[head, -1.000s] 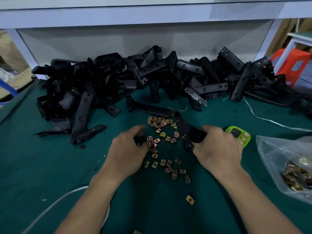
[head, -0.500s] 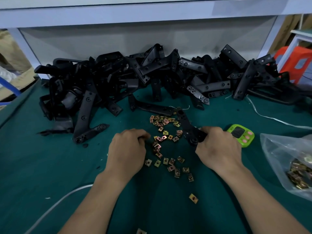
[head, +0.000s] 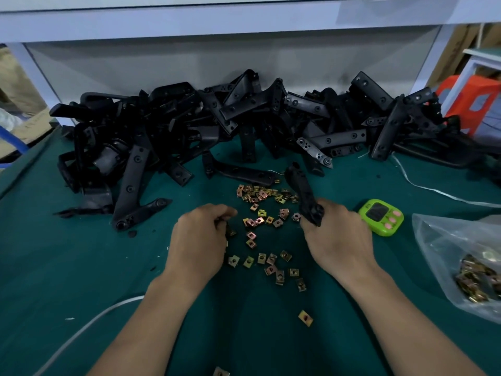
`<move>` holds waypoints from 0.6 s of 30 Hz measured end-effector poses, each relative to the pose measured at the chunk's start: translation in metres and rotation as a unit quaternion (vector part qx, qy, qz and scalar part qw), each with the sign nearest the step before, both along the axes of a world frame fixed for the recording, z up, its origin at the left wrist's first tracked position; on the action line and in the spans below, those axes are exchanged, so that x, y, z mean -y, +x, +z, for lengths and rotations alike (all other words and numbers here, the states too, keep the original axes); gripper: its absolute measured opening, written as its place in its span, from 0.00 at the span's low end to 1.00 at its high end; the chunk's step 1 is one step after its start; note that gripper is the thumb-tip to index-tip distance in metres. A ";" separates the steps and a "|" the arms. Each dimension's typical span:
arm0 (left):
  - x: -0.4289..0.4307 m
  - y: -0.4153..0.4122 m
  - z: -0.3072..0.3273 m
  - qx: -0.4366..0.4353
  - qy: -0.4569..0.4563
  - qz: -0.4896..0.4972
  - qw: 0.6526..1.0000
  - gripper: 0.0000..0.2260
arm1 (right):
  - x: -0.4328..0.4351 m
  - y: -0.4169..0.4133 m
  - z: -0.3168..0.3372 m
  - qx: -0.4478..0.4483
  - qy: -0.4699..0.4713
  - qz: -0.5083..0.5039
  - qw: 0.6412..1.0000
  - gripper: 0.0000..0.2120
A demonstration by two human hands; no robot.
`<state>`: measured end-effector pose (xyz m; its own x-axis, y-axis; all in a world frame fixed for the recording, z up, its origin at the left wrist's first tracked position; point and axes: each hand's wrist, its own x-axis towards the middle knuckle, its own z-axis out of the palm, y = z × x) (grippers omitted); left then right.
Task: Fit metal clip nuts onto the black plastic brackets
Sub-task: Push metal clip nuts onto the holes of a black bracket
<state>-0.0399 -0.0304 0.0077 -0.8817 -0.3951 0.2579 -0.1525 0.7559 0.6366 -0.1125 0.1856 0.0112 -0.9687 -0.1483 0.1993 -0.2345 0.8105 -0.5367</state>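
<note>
The left hand (head: 202,240), which a second earlier had reached with thumb out into the scattered clip nuts (head: 260,196), had drawn back a little and curled, knuckles up, thumb over bent fingers; a single clip nut (head: 231,232) showed at its fingertips, apparently pinched there. The right hand (head: 339,240) had tipped its black plastic bracket (head: 302,191) up from a flatter lie, so that the far end now pointed away toward the pile of brackets (head: 217,118). Thumb and fingers were wrapped round the bracket's near end, wrist low over the green mat (head: 81,267).

Loose nuts lay between and ahead of the two hands, thickest just short of the pile, thinning toward the person; one stray nut (head: 305,318) sat apart between the forearms and another (head: 221,372) at the bottom edge. The pile ran across the back of the mat against the pale wall under a white shelf (head: 244,20). A green timer (head: 381,217) sat just beside the right hand, and a clear plastic bag (head: 455,253) holding more nuts lay near the right edge. A white cable (head: 81,329) crossed the mat by the left forearm; open mat stretched to the left of that hand and in front of the person.
</note>
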 end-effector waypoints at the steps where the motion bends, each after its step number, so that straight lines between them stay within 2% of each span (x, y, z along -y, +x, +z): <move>1: -0.001 -0.001 -0.002 -0.001 -0.005 0.000 1.000 0.18 | 0.003 -0.001 -0.001 -0.004 -0.013 0.025 1.000 0.13; 3: -0.005 -0.001 -0.003 0.000 -0.004 -0.004 1.000 0.18 | 0.011 -0.001 -0.003 -0.010 -0.014 0.082 0.997 0.13; 5: -0.009 -0.002 -0.003 0.002 -0.002 -0.013 1.000 0.15 | 0.019 0.000 -0.002 -0.014 -0.004 0.124 0.992 0.05; 7: -0.014 -0.003 -0.002 -0.003 -0.010 -0.041 0.999 0.15 | 0.023 0.003 -0.002 -0.023 -0.017 0.138 0.990 0.10; 10: -0.021 -0.003 -0.003 -0.004 -0.037 -0.098 0.994 0.14 | 0.024 0.004 -0.004 -0.042 -0.002 0.132 0.990 0.11; 14: -0.025 -0.002 -0.007 0.021 -0.077 -0.134 0.988 0.13 | 0.023 0.000 -0.008 -0.037 0.014 0.108 0.993 0.03; 18: -0.024 -0.001 -0.007 -0.010 -0.079 -0.108 0.991 0.13 | 0.021 -0.002 -0.005 -0.015 -0.008 0.084 0.996 0.10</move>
